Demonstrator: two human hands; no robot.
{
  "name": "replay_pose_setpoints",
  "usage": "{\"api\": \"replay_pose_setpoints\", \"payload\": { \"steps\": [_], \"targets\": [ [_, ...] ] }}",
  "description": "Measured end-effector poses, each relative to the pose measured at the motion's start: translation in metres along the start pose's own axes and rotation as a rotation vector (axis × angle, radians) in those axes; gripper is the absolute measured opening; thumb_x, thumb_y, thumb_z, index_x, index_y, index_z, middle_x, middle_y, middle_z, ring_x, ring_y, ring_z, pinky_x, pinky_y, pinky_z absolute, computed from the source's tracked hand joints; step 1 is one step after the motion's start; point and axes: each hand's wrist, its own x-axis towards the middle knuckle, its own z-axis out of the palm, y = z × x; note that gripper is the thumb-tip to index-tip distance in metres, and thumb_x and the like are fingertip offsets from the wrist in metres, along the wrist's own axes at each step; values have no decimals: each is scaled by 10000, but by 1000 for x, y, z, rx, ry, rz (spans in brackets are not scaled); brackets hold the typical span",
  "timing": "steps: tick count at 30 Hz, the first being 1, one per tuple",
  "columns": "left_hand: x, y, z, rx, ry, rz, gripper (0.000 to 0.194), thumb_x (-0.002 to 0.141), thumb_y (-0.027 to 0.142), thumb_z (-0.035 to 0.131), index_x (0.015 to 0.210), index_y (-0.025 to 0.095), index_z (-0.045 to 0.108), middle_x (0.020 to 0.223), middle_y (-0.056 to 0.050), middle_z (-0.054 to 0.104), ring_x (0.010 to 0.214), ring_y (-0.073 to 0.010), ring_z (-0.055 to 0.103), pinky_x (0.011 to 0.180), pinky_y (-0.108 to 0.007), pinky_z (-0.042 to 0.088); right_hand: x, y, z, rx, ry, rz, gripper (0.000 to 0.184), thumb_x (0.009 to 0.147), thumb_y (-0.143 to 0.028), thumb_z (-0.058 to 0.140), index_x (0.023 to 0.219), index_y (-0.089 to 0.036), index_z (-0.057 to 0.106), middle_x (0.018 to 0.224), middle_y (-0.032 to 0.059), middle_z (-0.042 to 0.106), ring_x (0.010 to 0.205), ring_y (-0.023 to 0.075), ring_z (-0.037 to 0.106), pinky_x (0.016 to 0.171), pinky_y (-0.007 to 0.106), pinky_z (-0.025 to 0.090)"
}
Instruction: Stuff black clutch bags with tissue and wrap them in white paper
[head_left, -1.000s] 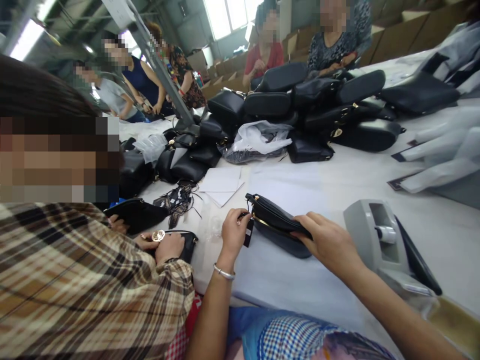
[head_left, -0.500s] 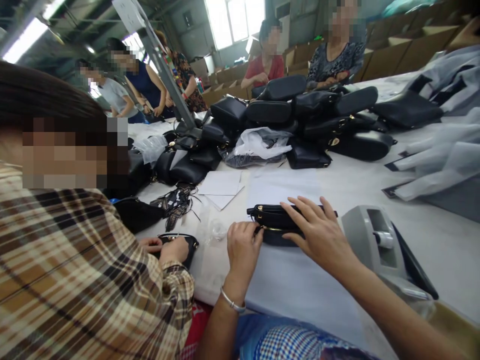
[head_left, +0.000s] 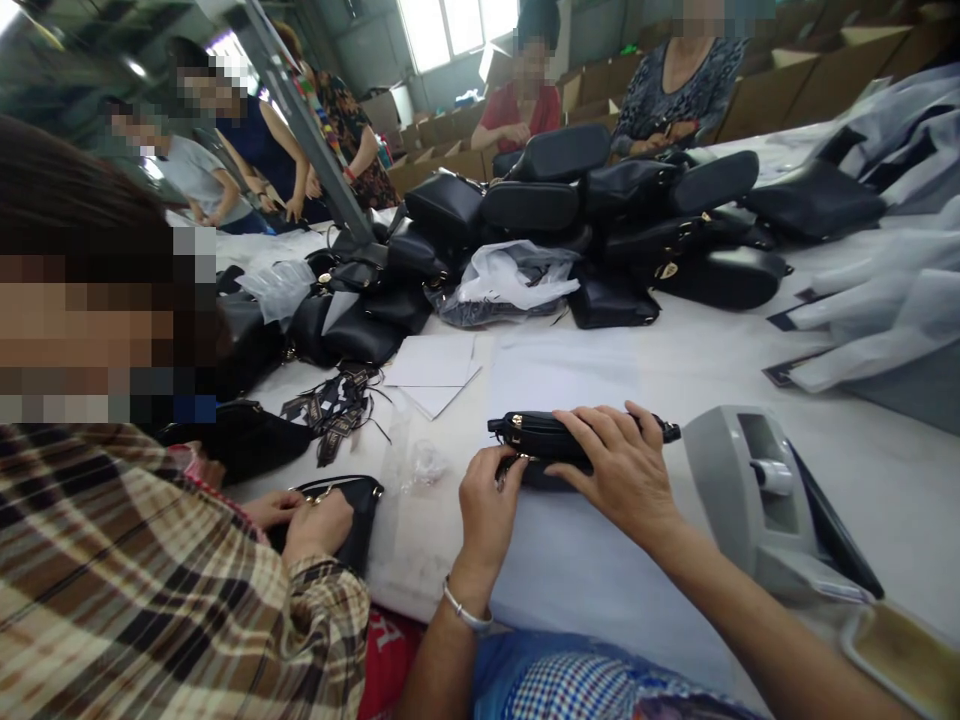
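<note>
A small black pouch [head_left: 537, 434] with a gold zipper lies flat on the white table [head_left: 675, 370] in front of me. My right hand [head_left: 619, 472] rests on top of it, fingers spread and pressing it down. My left hand [head_left: 489, 500] is closed at the pouch's left end, fingers pinched at the zipper; what they grip is too small to make out. A silver bangle sits on my left wrist.
A grey tape dispenser [head_left: 757, 490] stands right of the pouch. A person in a plaid shirt [head_left: 150, 580] at my left handles another black pouch [head_left: 346, 505]. A heap of black bags [head_left: 600, 220], white paper sheets [head_left: 435, 370] and loose tags [head_left: 334, 405] lie beyond. Several people work at the far side.
I laid the pouch flat from a raised, tilted hold. My right hand went from gripping its end to pressing on top. My left hand stayed pinched at the zipper end.
</note>
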Motion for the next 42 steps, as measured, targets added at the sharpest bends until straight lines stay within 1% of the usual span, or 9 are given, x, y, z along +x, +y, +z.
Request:
{"api": "replay_pose_setpoints", "payload": {
  "steps": [8, 18, 22, 26, 29, 32, 34, 38, 42],
  "targets": [
    [22, -10, -3, -22, -58, -25, 74, 920, 250, 560, 951, 220, 620, 962, -49, 656, 970, -219, 584, 889, -357, 439, -3, 5, 3, -6, -53, -15, 289, 913, -344, 620, 1177, -226, 610, 1071, 72, 689, 991, 258, 579, 1029, 446, 312],
    [25, 2, -10, -241, -108, -116, 120, 867, 309, 634, 890, 201, 679, 846, -12, 722, 799, -156, 662, 736, -249, 505, 7, 10, -15, -4, 5, -48, 509, 924, -302, 596, 1407, -218, 463, 1398, 119, 535, 1302, 346, 457, 1147, 602, 185],
    [15, 6, -10, -434, -239, -239, 205, 833, 369, 675, 908, 180, 696, 873, -40, 732, 791, -165, 662, 713, -252, 504, -13, -2, -26, 238, 117, 48, 335, 918, -292, 596, 1251, -260, 606, 1200, 66, 681, 1098, 262, 639, 1014, 407, 471],
    [8, 8, -18, -498, -317, -297, 260, 833, 379, 673, 1001, 181, 683, 941, -55, 725, 841, -168, 660, 740, -257, 510, -35, -16, -9, 675, -253, 382, 299, 899, -468, 565, 1033, -245, 711, 857, 30, 759, 714, 209, 723, 670, 267, 595],
    [7, 13, -32, -528, -480, -275, 321, 896, 446, 572, 1013, 179, 706, 931, -65, 740, 847, -175, 679, 746, -266, 520, -34, -24, 10, 959, -493, 592, 476, 865, -591, 536, 1053, -200, 733, 953, 70, 760, 885, 273, 724, 794, 326, 597],
    [17, 13, -47, -532, -644, -259, 402, 912, 501, 519, 926, 167, 742, 881, -77, 757, 813, -184, 703, 731, -273, 541, -25, -31, 23, 1152, -558, 785, 537, 801, -644, 589, 1021, -182, 751, 1009, 90, 750, 994, 328, 691, 885, 401, 570],
    [34, 2, -56, -466, -487, -263, 381, 902, 487, 539, 861, 166, 741, 824, -71, 757, 749, -180, 713, 677, -262, 550, -21, -33, 28, 1231, -545, 911, 540, 722, -638, 677, 985, -174, 758, 1007, 101, 751, 983, 334, 695, 902, 418, 564],
    [84, -53, -70, -206, 211, -318, 302, 950, 364, 463, 996, 161, 682, 976, -90, 740, 870, -180, 712, 757, -283, 553, -26, -26, 35, 1306, -570, 1001, 538, 622, -617, 760, 921, -170, 770, 1011, 122, 750, 970, 326, 703, 924, 404, 556],
    [124, -118, -78, -26, 429, -392, 248, 957, 256, 467, 1098, 142, 637, 1137, -119, 685, 1083, -202, 638, 972, -388, 486, -38, -15, 43, 1271, -622, 960, 564, 616, -648, 750, 945, -191, 777, 1029, 117, 747, 955, 318, 709, 909, 373, 559]
  ]
}}
